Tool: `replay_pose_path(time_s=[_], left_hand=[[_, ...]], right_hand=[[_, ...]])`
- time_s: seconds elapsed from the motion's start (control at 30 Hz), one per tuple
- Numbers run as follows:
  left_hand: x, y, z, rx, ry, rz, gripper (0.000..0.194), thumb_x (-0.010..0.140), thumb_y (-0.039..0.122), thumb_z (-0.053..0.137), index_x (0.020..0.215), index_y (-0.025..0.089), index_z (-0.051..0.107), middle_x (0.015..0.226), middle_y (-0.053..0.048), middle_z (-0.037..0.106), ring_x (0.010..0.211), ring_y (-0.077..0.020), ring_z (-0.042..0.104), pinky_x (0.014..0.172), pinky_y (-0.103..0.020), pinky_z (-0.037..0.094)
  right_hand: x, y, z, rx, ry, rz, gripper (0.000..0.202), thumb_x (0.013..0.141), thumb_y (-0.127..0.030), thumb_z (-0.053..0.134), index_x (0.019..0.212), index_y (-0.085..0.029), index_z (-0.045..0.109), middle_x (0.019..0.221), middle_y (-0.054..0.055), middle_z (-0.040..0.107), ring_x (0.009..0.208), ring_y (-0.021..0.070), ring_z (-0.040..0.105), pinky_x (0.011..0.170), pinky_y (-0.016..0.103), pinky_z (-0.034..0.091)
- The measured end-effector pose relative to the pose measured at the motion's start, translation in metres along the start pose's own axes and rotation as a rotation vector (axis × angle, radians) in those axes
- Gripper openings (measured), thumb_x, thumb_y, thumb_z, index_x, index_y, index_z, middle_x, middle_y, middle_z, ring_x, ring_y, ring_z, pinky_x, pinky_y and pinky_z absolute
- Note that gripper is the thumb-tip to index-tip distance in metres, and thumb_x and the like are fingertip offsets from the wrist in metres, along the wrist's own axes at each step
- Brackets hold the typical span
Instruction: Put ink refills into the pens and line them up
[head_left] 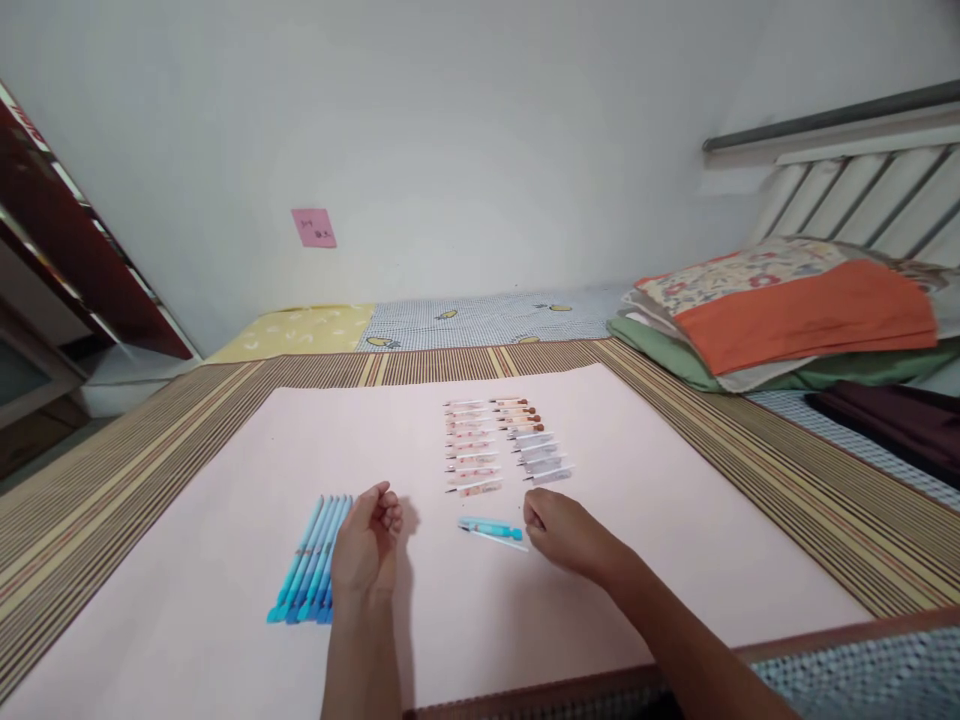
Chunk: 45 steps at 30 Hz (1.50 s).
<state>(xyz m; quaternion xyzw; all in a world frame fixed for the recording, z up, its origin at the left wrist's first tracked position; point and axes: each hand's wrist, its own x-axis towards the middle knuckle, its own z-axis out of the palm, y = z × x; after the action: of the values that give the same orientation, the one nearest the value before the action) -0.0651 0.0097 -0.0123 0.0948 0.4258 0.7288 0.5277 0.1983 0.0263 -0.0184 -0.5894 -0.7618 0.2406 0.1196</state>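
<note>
My left hand (367, 540) is raised over the pink sheet, its fingers curled in and nothing visible in them. It is closest to a row of several blue pens (313, 560) lying side by side, and it covers part of them. My right hand (559, 530) is closed in a fist; whatever it may hold is hidden. Just left of that fist lies a light blue pen barrel (491, 528), with a thin white refill (496, 540) alongside it. Beyond the hands, pale patterned barrels with refills (471, 445) form one column, and brown and grey ones (536, 440) another.
The pink sheet (225, 520) lies on a striped mat (652, 400). Folded bedding (795, 300) is stacked at the right, beside a dark purple cloth (892, 425). A pink note (313, 228) is stuck on the back wall.
</note>
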Motion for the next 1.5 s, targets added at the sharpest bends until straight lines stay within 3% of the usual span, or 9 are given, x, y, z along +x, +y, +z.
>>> replay_pose_path(time_s=[0.23, 0.5, 0.63, 0.87, 1.03, 1.17, 1.33, 1.5], left_hand=[[0.001, -0.002, -0.001, 0.062, -0.023, 0.038, 0.018, 0.067, 0.022, 0.075, 0.080, 0.012, 0.068, 0.062, -0.001, 0.062, 0.052, -0.0090, 0.054, 0.047, -0.017, 0.041], [-0.005, -0.006, 0.006, 0.403, -0.159, 0.113, 0.038, 0.061, 0.041, 0.084, 0.080, 0.014, 0.067, 0.064, 0.000, 0.063, 0.054, -0.0095, 0.051, 0.051, -0.020, 0.036], [-0.008, -0.011, 0.012, 0.607, -0.224, 0.144, 0.031, 0.063, 0.040, 0.083, 0.075, 0.016, 0.068, 0.066, -0.003, 0.066, 0.055, -0.0118, 0.052, 0.053, -0.023, 0.035], [-0.018, -0.027, 0.020, 0.865, -0.401, 0.199, 0.013, 0.070, 0.029, 0.078, 0.078, 0.020, 0.074, 0.072, -0.003, 0.066, 0.064, -0.0162, 0.054, 0.061, -0.025, 0.038], [-0.012, -0.036, 0.011, 1.032, -0.407, 0.232, 0.009, 0.075, 0.026, 0.072, 0.082, 0.020, 0.074, 0.072, -0.002, 0.065, 0.064, -0.0166, 0.052, 0.060, -0.026, 0.037], [-0.007, -0.037, 0.007, 0.942, -0.362, 0.193, 0.019, 0.072, 0.030, 0.076, 0.085, 0.018, 0.072, 0.071, -0.002, 0.066, 0.064, -0.0164, 0.056, 0.060, -0.026, 0.039], [-0.009, -0.037, 0.015, 0.766, -0.315, 0.067, 0.047, 0.063, 0.040, 0.084, 0.100, 0.014, 0.068, 0.074, -0.007, 0.070, 0.065, -0.0187, 0.062, 0.055, -0.026, 0.042], [-0.010, -0.044, 0.020, 0.698, -0.390, 0.065, 0.036, 0.068, 0.043, 0.077, 0.086, 0.014, 0.067, 0.067, -0.005, 0.069, 0.055, -0.0138, 0.056, 0.055, -0.026, 0.042]], right_hand=[[0.002, -0.015, -0.016, 0.171, 0.003, -0.055, 0.016, 0.076, -0.008, 0.045, 0.069, -0.021, 0.051, 0.077, 0.001, 0.063, 0.070, 0.0154, 0.053, 0.059, 0.025, 0.030], [-0.001, 0.025, -0.021, 0.178, 0.122, 0.004, 0.015, 0.075, -0.011, 0.045, 0.067, -0.021, 0.053, 0.070, -0.001, 0.060, 0.065, 0.0155, 0.051, 0.057, 0.026, 0.030], [0.002, 0.025, -0.020, 0.222, 0.111, -0.030, 0.017, 0.077, -0.012, 0.045, 0.069, -0.021, 0.056, 0.072, 0.000, 0.062, 0.068, 0.0164, 0.053, 0.058, 0.026, 0.031], [0.012, -0.005, 0.002, 0.228, 0.072, -0.148, 0.017, 0.079, -0.009, 0.049, 0.076, -0.019, 0.062, 0.086, 0.003, 0.065, 0.081, 0.0170, 0.057, 0.070, 0.027, 0.037], [0.019, -0.013, 0.011, 0.173, 0.035, -0.120, 0.013, 0.076, -0.006, 0.055, 0.074, -0.018, 0.059, 0.086, 0.003, 0.060, 0.079, 0.0155, 0.055, 0.069, 0.026, 0.035], [0.022, -0.009, 0.012, 0.261, 0.058, -0.129, 0.013, 0.075, -0.006, 0.055, 0.073, -0.019, 0.057, 0.081, 0.001, 0.060, 0.074, 0.0143, 0.054, 0.066, 0.025, 0.036], [0.024, -0.008, 0.016, 0.620, 0.033, -0.135, 0.002, 0.080, -0.018, 0.059, 0.080, -0.018, 0.061, 0.067, -0.003, 0.057, 0.062, 0.0130, 0.053, 0.057, 0.024, 0.037], [0.027, -0.011, 0.024, 0.665, -0.008, -0.150, 0.004, 0.078, -0.017, 0.059, 0.078, -0.018, 0.064, 0.063, -0.003, 0.056, 0.060, 0.0132, 0.052, 0.056, 0.024, 0.037]])
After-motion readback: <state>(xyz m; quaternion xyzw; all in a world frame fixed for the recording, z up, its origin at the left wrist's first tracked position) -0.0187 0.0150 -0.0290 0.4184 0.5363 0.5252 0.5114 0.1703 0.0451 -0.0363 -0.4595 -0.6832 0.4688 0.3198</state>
